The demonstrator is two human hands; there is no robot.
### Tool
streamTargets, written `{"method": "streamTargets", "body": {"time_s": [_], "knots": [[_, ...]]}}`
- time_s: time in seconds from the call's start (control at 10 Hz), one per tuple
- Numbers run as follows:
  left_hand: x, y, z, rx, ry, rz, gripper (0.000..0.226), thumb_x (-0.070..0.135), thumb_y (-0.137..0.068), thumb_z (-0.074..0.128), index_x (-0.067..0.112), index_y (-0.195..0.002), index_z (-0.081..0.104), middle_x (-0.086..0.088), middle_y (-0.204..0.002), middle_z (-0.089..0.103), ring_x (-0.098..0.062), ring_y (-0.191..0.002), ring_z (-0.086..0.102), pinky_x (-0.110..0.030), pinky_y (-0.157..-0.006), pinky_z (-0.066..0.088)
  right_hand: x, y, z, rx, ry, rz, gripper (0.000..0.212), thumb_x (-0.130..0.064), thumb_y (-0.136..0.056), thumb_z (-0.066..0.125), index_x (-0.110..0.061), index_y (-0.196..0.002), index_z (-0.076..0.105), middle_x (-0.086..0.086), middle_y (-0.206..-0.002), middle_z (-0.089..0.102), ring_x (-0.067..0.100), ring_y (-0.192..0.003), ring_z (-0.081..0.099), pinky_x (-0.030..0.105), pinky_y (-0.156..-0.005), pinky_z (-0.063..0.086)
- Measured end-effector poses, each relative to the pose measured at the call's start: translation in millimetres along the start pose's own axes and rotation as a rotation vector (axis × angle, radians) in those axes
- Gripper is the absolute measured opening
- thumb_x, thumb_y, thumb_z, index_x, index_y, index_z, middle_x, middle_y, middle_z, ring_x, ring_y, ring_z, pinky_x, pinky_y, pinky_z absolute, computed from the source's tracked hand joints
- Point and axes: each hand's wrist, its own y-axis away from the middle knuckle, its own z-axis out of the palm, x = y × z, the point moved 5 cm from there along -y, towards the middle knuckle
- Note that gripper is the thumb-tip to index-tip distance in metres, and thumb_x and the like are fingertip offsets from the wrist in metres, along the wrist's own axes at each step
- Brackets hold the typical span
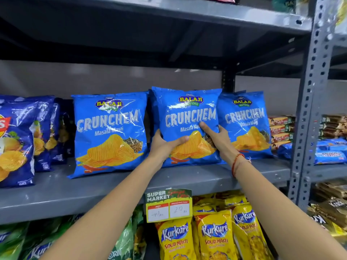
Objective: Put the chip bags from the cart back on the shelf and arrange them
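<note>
Your left hand (165,145) clamps the lower left side of the middle Crunchem bag (187,126), thumb laid across the printed chips on its face. Your right hand (216,136) grips the lower right side, index finger stretched up toward the lettering. Both hands are closed on this one bag, equally near it, so either can steer.

The bag stands upright on the shelf (187,177), its long axis vertical and its face toward you, bottom seam resting well back from the front edge. It tilts slightly, its top left corner leaning toward the left neighbour (109,132), which stands nearer the front edge. Its right side overlaps the right neighbour (247,124), which stands toward the shelf's right end. The next move likely turns on that overlap: nudge the bag leftward to square the row.
</note>
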Motion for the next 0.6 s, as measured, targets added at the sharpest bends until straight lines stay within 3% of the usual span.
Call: {"method": "streamTargets", "body": {"time_s": [0.1, 0.2, 0.3, 0.4, 0.5, 0.6], "knots": [[0, 1, 0, 0.011, -0.056, 0.000, 0.078, 0.026, -0.061, 0.085, 0.015, -0.127, 0.044, -0.002, -0.119, 0.059, -0.019, -0.106, 0.057, -0.035, -0.085, 0.051, -4, 5, 0, 0.016, 0.040, -0.035, 0.058, -0.025, -0.088, 0.063, -0.002, -0.137, 0.040, -0.013, -0.082, 0.050, 0.000, -0.069, 0.051, 0.007, -0.052, 0.047], [0, 6, -1, 0.048, -0.151, 0.014, 0.086, 0.036, -0.059, 0.085, 0.017, -0.130, 0.041, -0.004, -0.129, 0.055, -0.024, -0.117, 0.054, -0.045, -0.096, 0.049, 6, 2, -3, 0.068, 0.120, -0.055, 0.047, -0.041, -0.079, 0.072, -0.013, -0.114, 0.058, -0.004, -0.106, 0.067, 0.005, -0.082, 0.062, 0.015, -0.066, 0.053], [3, 17, -2, 0.123, -0.268, 0.070, 0.095, 0.040, -0.062, 0.083, 0.017, -0.138, 0.031, -0.005, -0.139, 0.047, -0.026, -0.126, 0.044, -0.044, -0.101, 0.043, 12, 5, -6, 0.115, 0.205, -0.111, 0.068, -0.056, -0.068, 0.075, -0.009, -0.114, 0.058, -0.001, -0.106, 0.066, 0.018, -0.098, 0.061, 0.019, -0.079, 0.050], [6, 32, 0, 0.132, -0.337, 0.136, 0.102, 0.033, -0.070, 0.079, 0.017, -0.146, 0.013, -0.007, -0.152, 0.026, -0.025, -0.138, 0.027, -0.042, -0.109, 0.029, 11, 20, -10, 0.201, 0.326, -0.155, 0.078, -0.056, -0.071, 0.073, -0.010, -0.130, 0.048, -0.003, -0.107, 0.054, 0.014, -0.101, 0.050, 0.022, -0.082, 0.042], [10, 48, 1, 0.124, -0.374, 0.200, 0.098, 0.028, -0.078, 0.072, 0.017, -0.148, 0.005, -0.006, -0.156, 0.013, -0.021, -0.141, 0.019, -0.039, -0.111, 0.025, 4, 40, -13, 0.263, 0.412, -0.250, 0.078, -0.046, -0.076, 0.073, -0.009, -0.138, 0.041, 0.001, -0.118, 0.054, 0.014, -0.111, 0.049, 0.019, -0.086, 0.036], [16, 66, -3, 0.120, -0.347, 0.254, 0.092, 0.032, -0.082, 0.068, 0.018, -0.148, 0.005, -0.003, -0.157, 0.009, -0.017, -0.142, 0.016, -0.027, -0.110, 0.023, -17, 64, -18, 0.354, 0.389, -0.344, 0.068, -0.040, -0.081, 0.071, -0.010, -0.136, 0.044, 0.006, -0.135, 0.055, 0.018, -0.124, 0.050, 0.028, -0.097, 0.040]]}}
